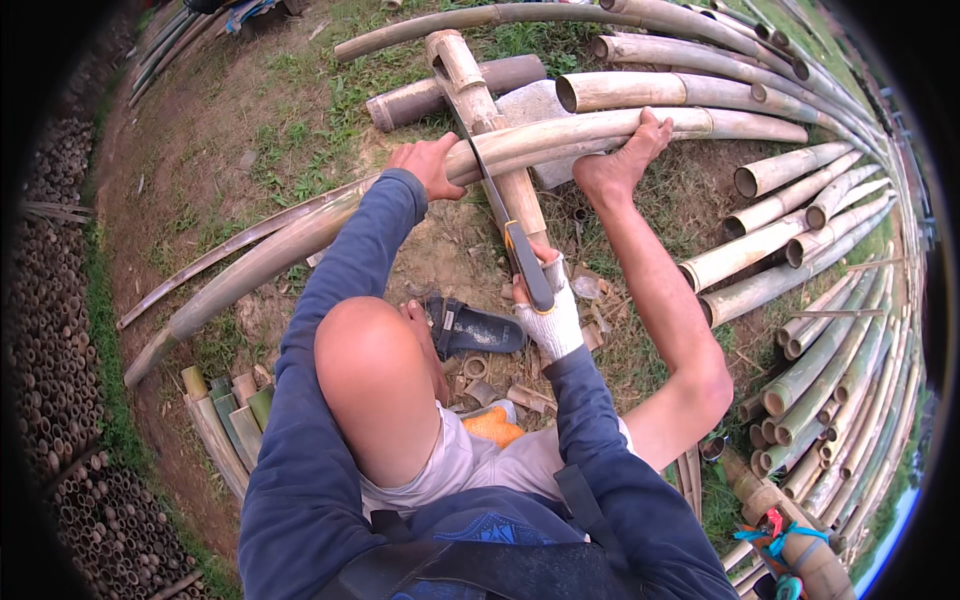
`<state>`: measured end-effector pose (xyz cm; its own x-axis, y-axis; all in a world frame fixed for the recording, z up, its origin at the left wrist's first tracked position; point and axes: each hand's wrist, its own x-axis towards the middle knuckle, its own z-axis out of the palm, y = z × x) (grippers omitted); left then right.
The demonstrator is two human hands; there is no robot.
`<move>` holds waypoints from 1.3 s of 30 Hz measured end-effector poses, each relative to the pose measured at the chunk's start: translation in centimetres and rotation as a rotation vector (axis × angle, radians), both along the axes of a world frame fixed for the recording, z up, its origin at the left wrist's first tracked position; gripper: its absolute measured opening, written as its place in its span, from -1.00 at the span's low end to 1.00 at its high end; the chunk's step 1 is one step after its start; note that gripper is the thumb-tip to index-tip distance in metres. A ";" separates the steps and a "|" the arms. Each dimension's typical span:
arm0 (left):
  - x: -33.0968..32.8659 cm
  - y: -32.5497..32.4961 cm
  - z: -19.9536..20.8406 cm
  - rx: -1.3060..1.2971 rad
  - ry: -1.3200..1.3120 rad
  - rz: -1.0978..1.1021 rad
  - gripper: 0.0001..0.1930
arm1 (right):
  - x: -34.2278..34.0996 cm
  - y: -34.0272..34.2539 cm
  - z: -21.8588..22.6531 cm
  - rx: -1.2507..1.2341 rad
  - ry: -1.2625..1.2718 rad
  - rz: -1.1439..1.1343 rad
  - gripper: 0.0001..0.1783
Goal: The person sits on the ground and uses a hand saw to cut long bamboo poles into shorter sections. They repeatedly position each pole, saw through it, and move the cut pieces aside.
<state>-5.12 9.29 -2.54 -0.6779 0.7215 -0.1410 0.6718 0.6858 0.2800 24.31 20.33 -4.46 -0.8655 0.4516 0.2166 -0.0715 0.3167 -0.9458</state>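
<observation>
My bare left hand [424,168] is wrapped round a long bamboo pole [560,133], just left of a saw blade. A second, thinner pole [240,240] runs close along it on the left. In a white knitted glove, my right hand [553,318] grips the black and yellow handle of a hand saw [524,258]. The saw's dark blade lies across the pole, its tip pointing away from me. Beneath the pole is a thick bamboo support [518,190]. My bare right foot [612,172] presses on the pole, right of the blade.
A black sandal [478,328] and bamboo offcuts [530,398] lie on the ground between my legs. Behind the support are a thick brown bamboo length [415,100] and a stone block [540,105]. Cut poles [760,240] are piled at right; stacked bamboo tubes [60,400] line the far left.
</observation>
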 end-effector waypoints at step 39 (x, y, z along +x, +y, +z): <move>0.1 0.6 0.8 -0.018 0.029 0.021 -0.10 | 15.9 -3.3 8.7 -0.128 -0.059 -0.039 -0.34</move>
